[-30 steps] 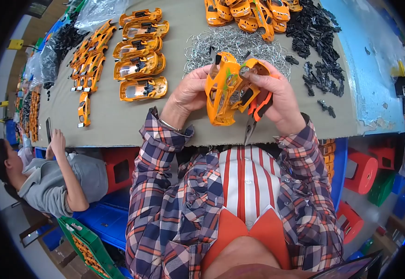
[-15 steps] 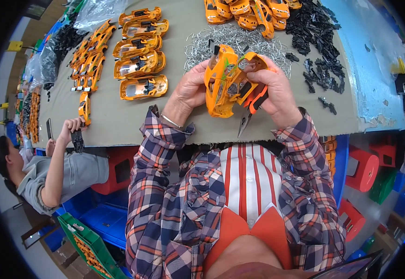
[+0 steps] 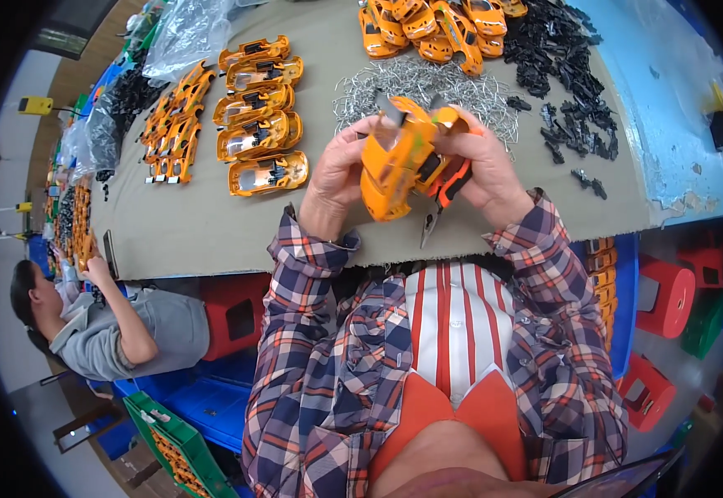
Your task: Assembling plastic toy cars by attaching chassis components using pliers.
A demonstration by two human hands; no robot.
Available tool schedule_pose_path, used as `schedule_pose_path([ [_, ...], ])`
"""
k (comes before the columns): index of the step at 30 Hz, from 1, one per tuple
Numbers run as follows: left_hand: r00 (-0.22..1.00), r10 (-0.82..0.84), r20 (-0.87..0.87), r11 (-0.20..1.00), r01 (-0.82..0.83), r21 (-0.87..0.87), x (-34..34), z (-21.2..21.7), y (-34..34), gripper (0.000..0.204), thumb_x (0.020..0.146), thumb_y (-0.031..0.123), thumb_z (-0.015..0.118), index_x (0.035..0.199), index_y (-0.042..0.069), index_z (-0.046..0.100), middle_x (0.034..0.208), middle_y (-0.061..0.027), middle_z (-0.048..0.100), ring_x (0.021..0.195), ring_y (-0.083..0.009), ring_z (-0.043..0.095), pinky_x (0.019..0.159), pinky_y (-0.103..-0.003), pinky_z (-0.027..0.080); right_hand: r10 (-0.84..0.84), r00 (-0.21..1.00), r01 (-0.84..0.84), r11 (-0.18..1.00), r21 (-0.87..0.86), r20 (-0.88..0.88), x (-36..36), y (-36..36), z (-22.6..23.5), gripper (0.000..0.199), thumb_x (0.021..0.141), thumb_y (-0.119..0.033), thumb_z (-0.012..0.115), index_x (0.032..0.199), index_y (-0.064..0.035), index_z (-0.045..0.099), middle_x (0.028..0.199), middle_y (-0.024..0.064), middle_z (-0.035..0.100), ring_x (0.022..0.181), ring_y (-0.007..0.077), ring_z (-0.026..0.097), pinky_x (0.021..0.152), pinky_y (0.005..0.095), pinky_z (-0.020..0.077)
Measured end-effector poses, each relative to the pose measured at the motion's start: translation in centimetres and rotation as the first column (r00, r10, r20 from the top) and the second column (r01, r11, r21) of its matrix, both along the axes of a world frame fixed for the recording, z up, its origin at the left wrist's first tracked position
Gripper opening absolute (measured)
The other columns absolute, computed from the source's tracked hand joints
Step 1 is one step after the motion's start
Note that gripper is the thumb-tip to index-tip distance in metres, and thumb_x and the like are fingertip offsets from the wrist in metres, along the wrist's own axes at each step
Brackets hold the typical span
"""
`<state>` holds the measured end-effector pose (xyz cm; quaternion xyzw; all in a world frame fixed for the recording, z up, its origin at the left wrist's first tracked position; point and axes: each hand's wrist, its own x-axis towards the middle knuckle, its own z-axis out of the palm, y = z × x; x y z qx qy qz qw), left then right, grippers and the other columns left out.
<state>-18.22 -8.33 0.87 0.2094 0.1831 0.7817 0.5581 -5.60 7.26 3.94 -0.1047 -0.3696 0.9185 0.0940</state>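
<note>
An orange toy car body (image 3: 390, 170) is held up above the near part of the table, tilted and slightly blurred. My left hand (image 3: 337, 178) is closed round its left side. At its right side, my right hand (image 3: 490, 166) grips the body while also keeping a pair of pliers (image 3: 451, 187) in the palm. The pliers have orange and black handles, and their metal jaws point down toward the table's front edge. Two dark pieces stick up from the car's far end. Fingers hide part of the shell, so its inner side shows only partly.
Beyond my hands lies a heap of bent metal wire pieces (image 3: 420, 83), with piled orange car bodies (image 3: 436, 25) behind. Black plastic parts (image 3: 548, 50) spread to the right. Left stand rows of car bodies (image 3: 266, 174). A co-worker (image 3: 141, 328) sits at the left beside a green crate (image 3: 175, 444).
The car body has turned and tilted in my hands. At the left, the co-worker's hand has drawn away from the row of car shells, taking an orange one along. My view has shifted slightly.
</note>
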Motion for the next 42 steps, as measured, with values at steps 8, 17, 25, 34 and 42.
schedule_pose_path([
  [8,0.978,0.032,-0.204,0.997,-0.044,-0.056,2.5,3.7,0.2,0.044,0.080,0.011,0.061,0.119,-0.004,0.045,0.111,-0.0105,0.055,0.103,-0.0175,0.054,0.088,-0.030,0.045,-0.023,0.999,0.015,0.971,-0.238,-0.029,1.1,1.6,-1.5,0.031,0.077,0.002,0.054,0.108,-0.0003,0.051,0.103,0.0085,0.058,0.096,0.0198,0.058,0.088,0.0337,0.0458],
  [17,0.991,0.106,-0.078,0.987,-0.115,-0.114,4.6,4.1,0.1,0.039,0.080,0.001,0.061,0.116,0.004,0.049,0.110,-0.0058,0.053,0.103,-0.0163,0.053,0.091,-0.031,0.045,0.133,0.987,-0.159,0.875,-0.458,-0.089,1.7,2.5,-3.9,0.037,0.084,-0.014,0.048,0.119,0.0005,0.046,0.114,0.0159,0.056,0.101,0.0272,0.057,0.091,0.0418,0.0461],
  [25,0.991,0.130,-0.027,0.978,-0.133,-0.162,5.4,3.7,0.0,0.037,0.080,0.000,0.061,0.115,0.004,0.049,0.111,-0.0054,0.052,0.103,-0.0160,0.053,0.089,-0.031,0.047,0.149,0.988,-0.153,0.843,-0.515,-0.050,2.0,2.0,-3.8,0.038,0.085,-0.019,0.044,0.116,0.0029,0.047,0.109,0.0176,0.057,0.097,0.0297,0.059,0.089,0.0435,0.0470],
  [34,0.932,0.190,-0.308,0.955,-0.248,-0.164,4.2,2.6,-0.5,0.033,0.082,0.005,0.060,0.113,0.004,0.050,0.115,-0.0056,0.050,0.101,-0.0151,0.053,0.087,-0.029,0.046,-0.030,0.980,0.094,0.939,-0.330,0.195,2.0,0.7,-1.7,0.032,0.083,-0.012,0.048,0.112,0.0032,0.049,0.104,0.0165,0.058,0.091,0.0276,0.060,0.083,0.0402,0.0500],
  [42,0.518,0.346,-0.782,0.770,-0.633,-0.078,4.7,2.3,-1.8,0.039,0.081,0.023,0.065,0.113,0.006,0.050,0.132,-0.0089,0.035,0.104,-0.0200,0.052,0.088,-0.032,0.045,-0.161,0.975,0.183,0.972,-0.146,0.151,2.2,-0.1,-1.2,0.033,0.083,-0.013,0.055,0.113,-0.0017,0.050,0.110,0.0108,0.058,0.107,0.0270,0.054,0.094,0.0384,0.0427],
])
